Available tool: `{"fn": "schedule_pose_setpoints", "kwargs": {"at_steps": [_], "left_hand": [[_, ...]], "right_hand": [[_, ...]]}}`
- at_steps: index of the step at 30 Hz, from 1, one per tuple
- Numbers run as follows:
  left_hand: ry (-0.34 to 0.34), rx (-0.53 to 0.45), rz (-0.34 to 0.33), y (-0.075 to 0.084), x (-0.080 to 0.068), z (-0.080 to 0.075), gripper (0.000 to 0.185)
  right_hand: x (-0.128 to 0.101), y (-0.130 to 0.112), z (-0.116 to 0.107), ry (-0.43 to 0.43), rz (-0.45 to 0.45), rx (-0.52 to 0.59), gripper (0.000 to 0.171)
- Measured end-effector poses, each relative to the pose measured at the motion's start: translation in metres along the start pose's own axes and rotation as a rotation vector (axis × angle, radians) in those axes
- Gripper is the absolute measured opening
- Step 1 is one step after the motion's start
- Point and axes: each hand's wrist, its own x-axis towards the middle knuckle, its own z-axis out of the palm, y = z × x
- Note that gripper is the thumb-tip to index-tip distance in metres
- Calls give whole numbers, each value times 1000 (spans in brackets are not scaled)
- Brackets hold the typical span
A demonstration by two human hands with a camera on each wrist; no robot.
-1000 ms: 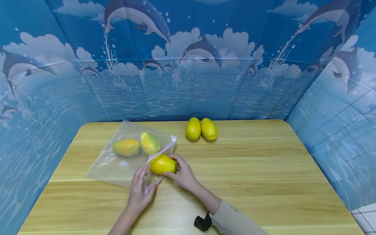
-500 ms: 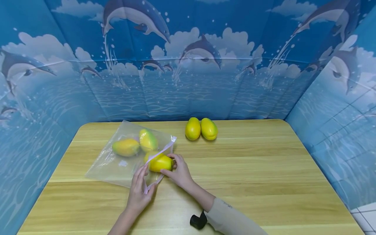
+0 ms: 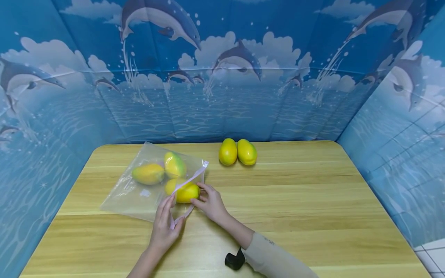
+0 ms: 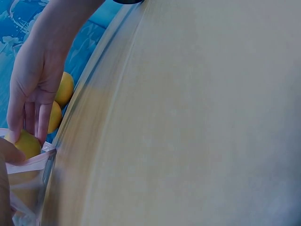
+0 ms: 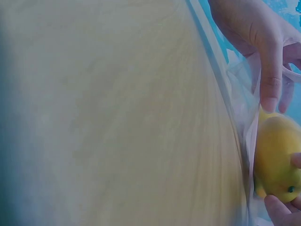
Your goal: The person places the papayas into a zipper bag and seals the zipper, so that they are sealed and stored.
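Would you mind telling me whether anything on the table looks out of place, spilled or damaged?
Nothing stands out. The clear plastic zip bag lies flat on the wooden table, unripped, with two yellow-green mangoes inside; the right hand holds a third yellow mango at its mouth, which the left hand holds open. Two more mangoes sit neatly behind.

The right hand (image 3: 209,204) has pushed the yellow mango (image 3: 183,193) further through the mouth of the clear bag (image 3: 132,195) (now about halfway in), closer to the two mangoes already inside.
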Motion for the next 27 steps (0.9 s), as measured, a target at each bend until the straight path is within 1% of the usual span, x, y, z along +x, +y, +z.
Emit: {"fn": "schedule_pose_setpoints", "kwargs": {"at_steps": [6, 7, 13, 15, 19, 21, 27], "left_hand": [[3, -17, 7, 0, 1, 1, 74], [4, -21, 10, -1, 1, 1, 75], [2, -32, 11, -1, 0, 1, 72], [1, -29, 7, -1, 0, 1, 71], [2, -17, 1, -1, 0, 1, 71], [0, -10, -1, 0, -1, 1, 72], [-7, -3, -3, 0, -1, 1, 74]], "right_hand": [[4, -1, 5, 11, -25, 20, 49], [4, -5, 5, 10, -28, 26, 48], [7, -2, 13, 11, -24, 58, 45], [9, 3, 15, 10, -18, 65, 46], [12, 4, 19, 10, -18, 60, 47], [12, 1, 19, 10, -5, 59, 46], [9, -24, 17, 9, -1, 95, 41]]}}
